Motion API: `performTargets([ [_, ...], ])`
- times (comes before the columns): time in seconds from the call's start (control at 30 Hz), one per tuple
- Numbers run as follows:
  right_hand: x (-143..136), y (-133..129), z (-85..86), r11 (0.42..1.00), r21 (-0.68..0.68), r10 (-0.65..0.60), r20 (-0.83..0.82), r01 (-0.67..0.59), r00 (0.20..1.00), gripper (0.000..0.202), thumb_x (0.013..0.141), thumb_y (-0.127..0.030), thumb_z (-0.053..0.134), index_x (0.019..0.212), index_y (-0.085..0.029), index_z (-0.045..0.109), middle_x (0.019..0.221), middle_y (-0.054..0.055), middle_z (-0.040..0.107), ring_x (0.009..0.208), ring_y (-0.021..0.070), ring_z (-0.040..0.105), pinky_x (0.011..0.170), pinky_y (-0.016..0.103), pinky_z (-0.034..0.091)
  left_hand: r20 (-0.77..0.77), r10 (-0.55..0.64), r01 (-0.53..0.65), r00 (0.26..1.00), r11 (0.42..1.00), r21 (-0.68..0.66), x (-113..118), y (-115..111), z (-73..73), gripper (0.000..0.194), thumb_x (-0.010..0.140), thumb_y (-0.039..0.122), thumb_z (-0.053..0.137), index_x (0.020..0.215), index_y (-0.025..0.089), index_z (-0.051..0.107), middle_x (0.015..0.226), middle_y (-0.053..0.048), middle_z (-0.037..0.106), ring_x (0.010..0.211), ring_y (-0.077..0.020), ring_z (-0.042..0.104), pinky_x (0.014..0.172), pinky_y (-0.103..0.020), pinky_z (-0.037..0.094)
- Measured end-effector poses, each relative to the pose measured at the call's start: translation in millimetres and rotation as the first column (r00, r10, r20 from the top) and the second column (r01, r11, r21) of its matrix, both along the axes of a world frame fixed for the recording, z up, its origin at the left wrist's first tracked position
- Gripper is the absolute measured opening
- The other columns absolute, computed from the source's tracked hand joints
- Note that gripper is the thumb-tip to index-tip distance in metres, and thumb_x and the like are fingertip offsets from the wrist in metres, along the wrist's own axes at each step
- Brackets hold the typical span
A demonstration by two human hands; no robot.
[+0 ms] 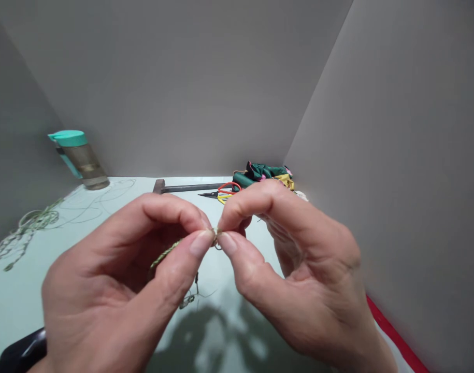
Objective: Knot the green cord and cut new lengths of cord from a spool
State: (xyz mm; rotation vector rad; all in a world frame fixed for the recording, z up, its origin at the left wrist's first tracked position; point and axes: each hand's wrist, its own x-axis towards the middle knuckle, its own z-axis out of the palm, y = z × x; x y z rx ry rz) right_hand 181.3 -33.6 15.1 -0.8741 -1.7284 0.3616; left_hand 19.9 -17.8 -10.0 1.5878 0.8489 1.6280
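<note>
My left hand (135, 274) pinches a green braided cord (164, 254) between thumb and forefinger; the cord runs back into the palm. Meeting it tip to tip, my right hand (291, 264) pinches the same cord's end. A small dark ring (218, 247) shows just under the touching fingertips. Most of the pinched part is hidden by the fingers. Below, a thin loose strand with a dark bit (188, 300) shows beside my left thumb; whether it belongs to the held cord I cannot tell.
A bottle with a turquoise lid (77, 160) stands at the back left, near tangled green and white cords (30, 228). Behind my hands lie scissors with red and yellow handles (221, 194), a dark metal bar (190, 187) and bunched green fabric (260, 176). Grey walls enclose the table.
</note>
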Motion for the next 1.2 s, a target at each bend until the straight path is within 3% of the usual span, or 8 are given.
performTargets([
  [0.17,-1,2,-3.7,1.000,0.016,-0.026,-0.062,0.027,0.998,0.022,0.087,-0.008,0.066,0.087,-0.030,0.063,0.082,0.000,0.065,0.074,0.0204,0.065,0.071,0.038,0.060,-0.004,-0.014,0.014,1.000,1.000,0.014,-1,-1,-2.3,0.007,0.090,0.028,0.078,0.086,0.029,0.072,0.079,0.000,0.065,0.063,-0.0121,0.061,0.056,-0.015,0.059],
  [0.3,-1,0,-7.2,0.997,0.024,-0.074,-0.043,0.075,0.996,0.022,0.089,-0.007,0.065,0.088,-0.029,0.061,0.084,0.000,0.065,0.074,0.0197,0.065,0.068,0.036,0.059,0.007,0.002,-0.002,1.000,1.000,0.028,-2,-1,-4.0,0.007,0.091,0.027,0.077,0.086,0.028,0.072,0.078,0.001,0.067,0.049,-0.0082,0.050,0.051,-0.014,0.058],
  [0.37,-2,-2,-8.3,0.995,0.026,-0.094,-0.038,0.095,0.995,0.023,0.090,-0.007,0.064,0.089,-0.029,0.061,0.084,-0.001,0.065,0.074,0.0196,0.065,0.068,0.036,0.059,0.013,-0.005,0.004,1.000,0.999,0.035,-2,0,-5.3,0.007,0.092,0.024,0.076,0.088,0.029,0.073,0.079,0.001,0.068,0.048,-0.0079,0.051,0.043,-0.013,0.052],
  [0.57,-3,-3,-7.0,0.995,0.034,-0.092,-0.042,0.093,0.995,0.025,0.089,-0.005,0.062,0.090,-0.029,0.061,0.087,-0.002,0.068,0.079,0.0200,0.070,0.074,0.036,0.061,0.040,0.066,-0.069,0.997,0.995,0.073,-6,5,-10.0,0.009,0.086,0.030,0.081,0.083,0.031,0.071,0.086,-0.002,0.071,0.081,-0.0183,0.073,0.028,-0.017,0.026],
  [0.63,-3,-1,-6.5,0.997,0.030,-0.067,-0.051,0.069,0.996,0.025,0.089,-0.005,0.062,0.089,-0.029,0.061,0.086,-0.002,0.068,0.079,0.0202,0.070,0.075,0.037,0.061,0.047,0.090,-0.093,0.995,0.993,0.070,-6,4,-9.6,0.011,0.085,0.030,0.081,0.083,0.031,0.070,0.085,-0.001,0.072,0.073,-0.0156,0.070,0.027,-0.017,0.026],
  [0.8,-1,1,-6.5,0.999,0.008,-0.035,-0.074,0.036,0.997,0.024,0.089,-0.005,0.062,0.089,-0.029,0.061,0.087,0.000,0.068,0.081,0.0221,0.069,0.077,0.038,0.062,0.092,0.127,-0.131,0.988,0.990,0.049,0,2,-5.8,0.011,0.092,0.023,0.073,0.085,0.029,0.067,0.082,0.004,0.074,0.041,-0.0062,0.048,0.034,-0.015,0.046],
  [1.07,0,1,-3.9,1.000,-0.014,0.009,-0.079,-0.010,0.997,0.026,0.087,-0.003,0.059,0.086,-0.029,0.059,0.093,0.000,0.071,0.096,0.0246,0.072,0.090,0.042,0.063,0.113,0.127,-0.129,0.985,0.992,0.009,1,2,1.2,0.013,0.090,0.025,0.076,0.086,0.027,0.064,0.079,0.004,0.075,0.033,-0.0047,0.043,0.026,-0.014,0.040],
  [1.2,-1,4,-1.5,0.999,-0.030,0.037,-0.107,-0.040,0.994,0.025,0.082,-0.003,0.061,0.082,-0.028,0.059,0.092,0.001,0.071,0.092,0.0236,0.072,0.082,0.038,0.065,0.136,0.073,-0.068,0.988,0.997,-0.041,0,1,1.9,0.011,0.093,0.026,0.073,0.088,0.028,0.063,0.078,0.004,0.074,0.025,-0.0033,0.039,0.019,-0.013,0.031],
])
